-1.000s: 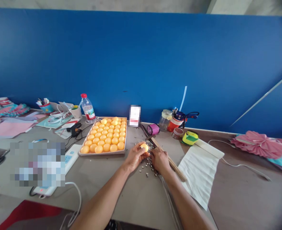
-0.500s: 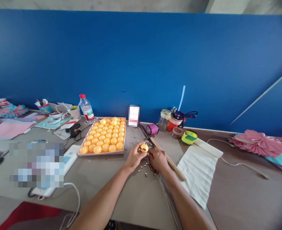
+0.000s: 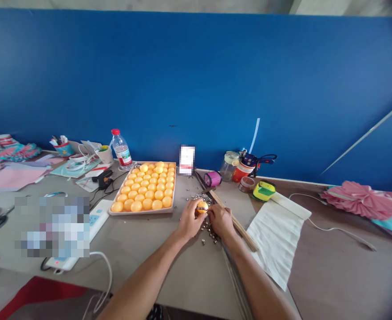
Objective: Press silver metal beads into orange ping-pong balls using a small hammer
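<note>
My left hand (image 3: 191, 218) is closed around an orange ping-pong ball (image 3: 202, 205), which has a dark band with shiny spots across its middle. Close against the ball's right side, my right hand (image 3: 221, 219) has its fingers pinched together; what they grip is too small and too hidden to name. Small shiny metal beads (image 3: 203, 242), possibly bells, lie scattered under and around both hands. To the left stands a shallow tray (image 3: 142, 213) filled with rows of similar orange balls.
Thin wooden strips (image 3: 245, 234) lie beside my right hand, with a white cloth roll (image 3: 275, 240) farther right. Behind are a purple cylinder (image 3: 212, 178), a glass jar (image 3: 228, 168) and a red cup of tools (image 3: 241, 172). A power strip (image 3: 97, 221) lies left.
The ball has turned in my left hand, so its dark band now runs level across the front. My right hand stays close beside it. The view has shifted slightly.
</note>
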Demonstrator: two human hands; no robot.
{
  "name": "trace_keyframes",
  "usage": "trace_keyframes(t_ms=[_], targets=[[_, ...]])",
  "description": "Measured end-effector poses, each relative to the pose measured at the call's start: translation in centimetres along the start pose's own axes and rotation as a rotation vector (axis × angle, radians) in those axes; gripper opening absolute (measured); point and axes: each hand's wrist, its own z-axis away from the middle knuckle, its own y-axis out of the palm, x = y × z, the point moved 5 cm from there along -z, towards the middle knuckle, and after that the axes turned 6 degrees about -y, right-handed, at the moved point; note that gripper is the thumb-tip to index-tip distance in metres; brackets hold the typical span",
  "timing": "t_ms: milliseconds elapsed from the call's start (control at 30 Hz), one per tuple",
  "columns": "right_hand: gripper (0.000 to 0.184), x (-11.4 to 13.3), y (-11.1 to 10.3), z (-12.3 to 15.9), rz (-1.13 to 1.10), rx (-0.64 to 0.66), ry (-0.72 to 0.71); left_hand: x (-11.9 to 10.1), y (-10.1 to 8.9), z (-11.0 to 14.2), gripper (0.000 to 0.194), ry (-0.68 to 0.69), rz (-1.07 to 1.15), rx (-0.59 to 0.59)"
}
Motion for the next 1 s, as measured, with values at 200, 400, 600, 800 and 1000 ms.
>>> trace_keyframes(t_ms=[200, 400, 600, 800, 1000], targets=[[0.02, 0.3, -0.1, 0.1, 0.051, 0.043, -0.017, 0.2, -0.1, 0.1, 0.042, 0.048, -0.049, -0.017], [0.021, 0.5, -0.1, 0.1, 0.073, 0.068, 0.006, -0.1, -0.3, 0.0, 0.042, 0.001, -0.015, -0.022], [0.019, 0.1, -0.9, 0.1, -0.054, -0.085, 0.012, -0.2, -0.5, 0.0, 0.036, -0.061, 0.081, 0.008], [0.022, -0.6, -1.2, 0.1, -0.211, -0.207, 0.054, 0.2, -0.5, 0.0, 0.035, -0.093, 0.074, 0.014], [0.02, -0.5, -0.9, 0.0, -0.342, -0.196, 0.032, 0.2, -0.5, 0.0, 0.035, -0.11, 0.056, 0.023]])
